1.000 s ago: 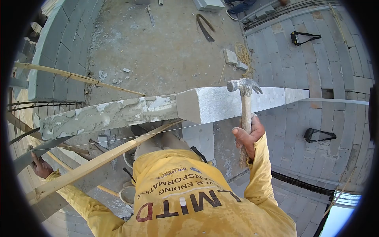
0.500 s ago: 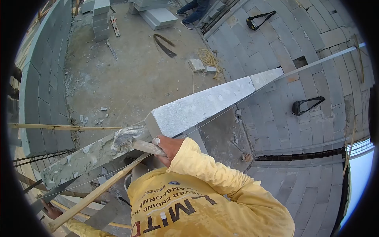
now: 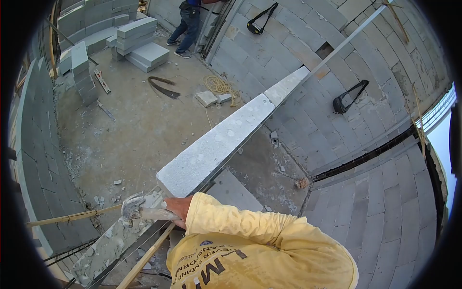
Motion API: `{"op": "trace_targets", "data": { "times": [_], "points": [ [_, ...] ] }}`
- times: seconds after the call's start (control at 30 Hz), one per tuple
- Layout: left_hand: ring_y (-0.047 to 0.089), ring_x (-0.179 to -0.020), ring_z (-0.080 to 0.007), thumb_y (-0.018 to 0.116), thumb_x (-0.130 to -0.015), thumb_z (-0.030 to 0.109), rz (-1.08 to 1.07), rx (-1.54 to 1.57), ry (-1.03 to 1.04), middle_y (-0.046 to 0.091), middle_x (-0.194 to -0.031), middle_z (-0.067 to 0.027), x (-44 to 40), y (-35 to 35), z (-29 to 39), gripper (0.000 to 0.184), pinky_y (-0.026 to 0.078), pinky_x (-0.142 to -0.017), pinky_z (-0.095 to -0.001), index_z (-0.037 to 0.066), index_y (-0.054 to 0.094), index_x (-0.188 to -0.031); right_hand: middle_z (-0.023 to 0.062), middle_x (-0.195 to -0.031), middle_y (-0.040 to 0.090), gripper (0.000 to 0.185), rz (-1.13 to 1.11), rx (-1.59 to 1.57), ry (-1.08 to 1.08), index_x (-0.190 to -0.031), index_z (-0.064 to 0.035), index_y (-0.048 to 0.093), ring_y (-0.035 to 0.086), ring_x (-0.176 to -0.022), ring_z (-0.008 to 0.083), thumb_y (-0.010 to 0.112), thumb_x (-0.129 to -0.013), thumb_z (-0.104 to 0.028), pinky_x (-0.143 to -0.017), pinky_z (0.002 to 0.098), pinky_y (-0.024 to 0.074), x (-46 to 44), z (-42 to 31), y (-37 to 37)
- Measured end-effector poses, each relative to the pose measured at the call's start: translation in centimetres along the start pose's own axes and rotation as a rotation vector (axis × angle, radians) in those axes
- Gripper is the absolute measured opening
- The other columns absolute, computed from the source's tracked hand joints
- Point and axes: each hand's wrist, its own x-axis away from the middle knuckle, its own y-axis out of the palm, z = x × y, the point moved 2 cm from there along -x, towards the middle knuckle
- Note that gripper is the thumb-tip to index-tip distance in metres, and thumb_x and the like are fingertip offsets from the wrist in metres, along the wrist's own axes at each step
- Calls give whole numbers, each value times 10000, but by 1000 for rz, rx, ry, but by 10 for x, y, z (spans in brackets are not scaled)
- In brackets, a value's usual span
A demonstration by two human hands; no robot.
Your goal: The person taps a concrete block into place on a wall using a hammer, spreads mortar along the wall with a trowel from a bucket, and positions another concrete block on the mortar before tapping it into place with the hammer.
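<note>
My right hand (image 3: 179, 210) is wrapped round the wooden handle of a claw hammer (image 3: 137, 210). The hammer lies low over the mortar-covered wall top (image 3: 108, 245), its head close to the mortar; whether it touches is unclear. Just beyond my hand, a white block (image 3: 216, 144) sits on the wall, with a smaller block (image 3: 287, 86) at its far end. A thin string runs along the near side of the wall. My left hand is out of the frame.
A wooden pole (image 3: 147, 257) slants up to the wall near my body. Stacked blocks (image 3: 144, 53), a spirit level (image 3: 102, 81) and coiled rope (image 3: 221, 86) are on the floor. Another person (image 3: 186, 26) stands at the back. Two black bags (image 3: 340, 103) hang on the block wall.
My right hand has swung the hammer from above the white block leftward and down to the mortar-covered part. The view has turned, and my left hand has gone out of it.
</note>
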Motion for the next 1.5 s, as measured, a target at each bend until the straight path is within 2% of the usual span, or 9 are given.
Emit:
{"op": "trace_targets", "data": {
  "times": [0.27, 0.5, 0.63, 0.97, 1.27, 1.33, 1.37, 1.43, 1.5],
  "points": [
    [578, -1179, -260, 664, -941, 205, -382, 121, -54, 596, -1279, -192, 58, 49, 65, 443, 460, -1020, -360, -78, 548, -1261, 234, -1235, 572, 639, 128, 17, -143, -1329, 17, 418, 591, -1106, 415, 706, -797, -185, -913, 471, 480, 11, 9, 13],
    [585, -1168, -262, 672, -933, 198, -811, 165, -185, 607, -1259, -189, 105, 69, 110, 425, 464, -1011, -360, -69, 562, -1245, 255, -1159, 613, 655, -69, -153, 200, -1330, 16, 411, 626, -1008, 431, 714, -823, -266, -853, 491, 499, 26, -14, -48],
    [589, -1162, -264, 676, -929, 194, -1056, 139, -277, 613, -1248, -187, 128, 66, 128, 416, 466, -1005, -360, -64, 569, -1236, 183, -806, 652, 497, 175, -175, 245, -1170, -45, 493, 663, -759, 416, 693, -881, -396, -639, 443, 520, 57, 14, -73],
    [598, -1147, -266, 686, -917, 184, -1457, -25, -440, 629, -1220, -181, 167, 54, 154, 391, 472, -992, -360, -52, 589, -1213, 191, -904, 683, 510, 763, 118, 795, -1259, -64, 531, 692, -805, 370, 674, -837, -312, -764, 407, 533, 143, 129, -186],
    [607, -1134, -269, 696, -906, 175, -1572, -124, -439, 643, -1194, -177, 178, 45, 182, 369, 477, -980, -360, -42, 606, -1192, 16, -857, 584, 545, 1514, 137, 236, -1453, -129, 424, 503, -651, 84, 614, -976, -313, -597, 250, 448, 184, 210, -274],
    [609, -1131, -270, 698, -904, 173, -1595, -107, -388, 647, -1188, -176, 178, 50, 191, 365, 478, -977, -360, -39, 610, -1187, 198, -1239, 629, 655, 1411, 229, 400, -1491, -102, 366, 640, -1060, 384, 571, -964, -433, -914, 402, 493, 181, 281, -258],
    [610, -1129, -270, 699, -903, 172, -1604, -95, -357, 648, -1186, -175, 179, 56, 198, 362, 479, -976, -360, -38, 612, -1185, 198, -1243, 637, 663, 1050, 216, 931, -1512, -169, 349, 640, -1067, 383, 574, -953, -447, -907, 431, 494, 179, 284, -254],
    [612, -1127, -270, 701, -900, 170, -1627, -64, -275, 651, -1180, -174, 181, 69, 214, 357, 480, -973, -360, -36, 616, -1180, 220, -1153, 664, 658, 567, 344, 1062, -1511, -207, 340, 646, -1041, 402, 568, -943, -449, -879, 471, 498, 175, 363, -249],
    [614, -1124, -271, 703, -898, 168, -1633, -17, -179, 655, -1174, -173, 185, 88, 232, 353, 481, -971, -360, -33, 619, -1175, 217, -1104, 679, 600, 632, -17, 1081, -1460, -182, 404, 646, -1040, 406, 566, -941, -436, -874, 490, 493, 183, 336, -280]
  ]
}}
